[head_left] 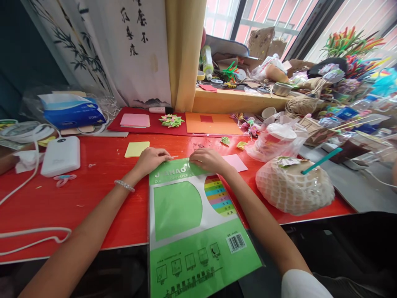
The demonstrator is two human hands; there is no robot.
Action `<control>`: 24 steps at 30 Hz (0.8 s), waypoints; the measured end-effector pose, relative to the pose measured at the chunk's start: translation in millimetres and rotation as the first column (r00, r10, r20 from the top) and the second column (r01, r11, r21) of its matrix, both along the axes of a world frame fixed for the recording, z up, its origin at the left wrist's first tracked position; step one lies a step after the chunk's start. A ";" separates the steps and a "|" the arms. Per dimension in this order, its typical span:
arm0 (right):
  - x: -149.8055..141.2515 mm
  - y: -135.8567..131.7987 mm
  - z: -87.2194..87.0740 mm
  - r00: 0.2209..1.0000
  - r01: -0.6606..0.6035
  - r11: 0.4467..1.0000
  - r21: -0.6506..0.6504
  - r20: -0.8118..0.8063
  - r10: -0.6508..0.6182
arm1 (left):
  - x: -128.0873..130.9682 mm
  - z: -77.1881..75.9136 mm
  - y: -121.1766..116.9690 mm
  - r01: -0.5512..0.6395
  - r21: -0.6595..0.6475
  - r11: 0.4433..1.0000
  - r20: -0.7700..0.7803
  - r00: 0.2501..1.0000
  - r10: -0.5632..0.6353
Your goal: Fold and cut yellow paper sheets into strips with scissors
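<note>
A green pack of colour copy paper (178, 211) in clear plastic lies over the front edge of the red table, its lower part overhanging. My left hand (154, 159), with a beaded bracelet on the wrist, is closed at the pack's top left corner. My right hand (207, 160) has its fingers bent over the top edge farther right, covering part of the lettering. What the fingertips pinch is partly hidden. Close to my left hand lies a stack of yellow paper squares (137, 149). A pink paper square (235, 162) sits beside my right wrist.
A coconut in white netting (294, 186) with a teal straw stands at the right. Behind it are a plastic bag (276, 136) and craft clutter. A white power bank (61, 156) and cables lie left. A folded paper flower (171, 120) rests on red sheets at the back.
</note>
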State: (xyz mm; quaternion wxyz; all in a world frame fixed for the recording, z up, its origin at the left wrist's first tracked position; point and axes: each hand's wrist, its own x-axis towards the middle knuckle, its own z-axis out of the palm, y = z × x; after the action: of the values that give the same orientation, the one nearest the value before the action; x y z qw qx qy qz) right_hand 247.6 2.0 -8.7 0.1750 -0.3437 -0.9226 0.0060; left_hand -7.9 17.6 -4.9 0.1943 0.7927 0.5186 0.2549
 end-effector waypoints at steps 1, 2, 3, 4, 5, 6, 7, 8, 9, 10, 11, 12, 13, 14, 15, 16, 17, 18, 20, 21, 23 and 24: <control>-1.0 -1.2 -1.2 1.000 0.005 0.999 0.034 0.021 -0.006 | -0.2 -0.2 -0.2 -0.002 0.003 1.000 -0.003 1.000 0.002; -1.8 -2.1 -2.4 0.999 0.013 0.998 0.059 0.037 -0.015 | -0.4 -0.5 -0.5 -0.004 0.008 1.000 -0.006 1.000 0.004; -2.6 -2.5 -3.4 0.998 0.027 0.996 0.080 0.046 -0.031 | -0.6 -0.8 -0.9 -0.004 0.014 1.000 -0.011 1.000 0.004; -3.2 -2.6 -4.3 0.998 0.042 0.994 0.096 0.051 -0.047 | -0.7 -1.1 -1.3 -0.003 0.022 1.000 -0.015 1.000 0.004; -3.9 -2.4 -5.1 0.997 0.059 0.992 0.110 0.051 -0.065 | -0.8 -1.6 -1.6 0.000 0.032 0.999 -0.018 1.000 0.001; -4.6 -1.9 -5.9 0.996 0.074 0.990 0.119 0.046 -0.080 | -0.7 -2.0 -1.7 0.007 0.045 0.999 -0.021 1.000 -0.006; -5.4 -1.3 -6.6 0.995 0.086 0.989 0.121 0.038 -0.091 | -0.7 -2.6 -1.7 0.015 0.060 0.998 -0.025 1.000 -0.013; -6.3 -0.4 -7.4 0.995 0.095 0.989 0.117 0.029 -0.099 | -0.7 -3.1 -1.4 0.024 0.074 0.997 -0.030 0.999 -0.021; -7.2 0.6 -8.2 0.994 0.103 0.989 0.109 0.018 -0.105 | -0.9 -3.5 -1.0 0.033 0.085 0.996 -0.037 0.999 -0.030; -8.1 1.6 -9.2 0.994 0.110 0.989 0.099 0.006 -0.111 | -1.3 -3.8 -0.4 0.044 0.094 0.995 -0.045 0.998 -0.040; -9.0 2.6 -10.3 0.993 0.122 0.988 0.091 -0.006 -0.122 | -2.1 -3.7 0.2 0.058 0.101 0.993 -0.055 0.997 -0.053; -9.8 3.5 -11.5 0.991 0.135 0.987 0.088 -0.015 -0.134 | -3.1 -3.3 0.6 0.077 0.108 0.991 -0.065 0.995 -0.070; -10.6 4.3 -12.6 0.988 0.151 0.984 0.089 -0.019 -0.150 | -4.4 -2.5 0.8 0.103 0.112 0.988 -0.076 0.993 -0.095; -11.3 4.9 -13.7 0.985 0.170 0.981 0.093 -0.021 -0.169 | -5.7 -1.4 0.5 0.136 0.110 0.984 -0.087 0.988 -0.127; -11.9 5.4 -14.6 0.982 0.189 0.977 0.096 -0.019 -0.188 | -6.9 -0.1 -0.3 0.170 0.103 0.980 -0.099 0.982 -0.160; -12.5 5.8 -15.5 0.978 0.207 0.973 0.100 -0.014 -0.207 | -7.5 1.3 -1.8 0.198 0.098 0.975 -0.120 0.975 -0.186; -13.0 6.0 -16.2 0.974 0.225 0.969 0.103 -0.009 -0.225 | -7.2 2.5 -3.9 0.218 0.101 0.971 -0.153 0.967 -0.201; -13.4 6.1 -16.9 0.971 0.239 0.965 0.106 -0.005 -0.239 | -5.7 3.5 -6.3 0.230 0.114 0.966 -0.200 0.958 -0.204; -14.3 6.3 -18.3 0.967 0.255 0.961 0.103 0.001 -0.256 | 1.6 3.8 -10.9 0.217 0.193 0.957 -0.312 0.938 -0.150; -14.6 6.5 -19.0 0.966 0.258 0.961 0.095 0.000 -0.259 | 7.5 3.2 -12.5 0.205 0.248 0.947 -0.364 0.925 -0.105; -15.1 7.0 -20.3 0.966 0.258 0.965 0.054 -0.029 -0.257 | 22.3 0.5 -12.9 0.202 0.332 0.922 -0.429 0.902 -0.043; -15.0 7.5 -20.7 0.966 0.253 0.967 0.027 -0.050 -0.252 | 30.2 -1.2 -11.8 0.215 0.349 0.912 -0.440 0.897 -0.043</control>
State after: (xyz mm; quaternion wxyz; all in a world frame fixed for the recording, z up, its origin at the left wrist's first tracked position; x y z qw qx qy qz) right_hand 232.6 9.5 -29.3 0.2011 -0.4552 -0.8670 -0.0238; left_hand 22.3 5.8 -6.1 -0.0670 0.8847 0.4323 0.1610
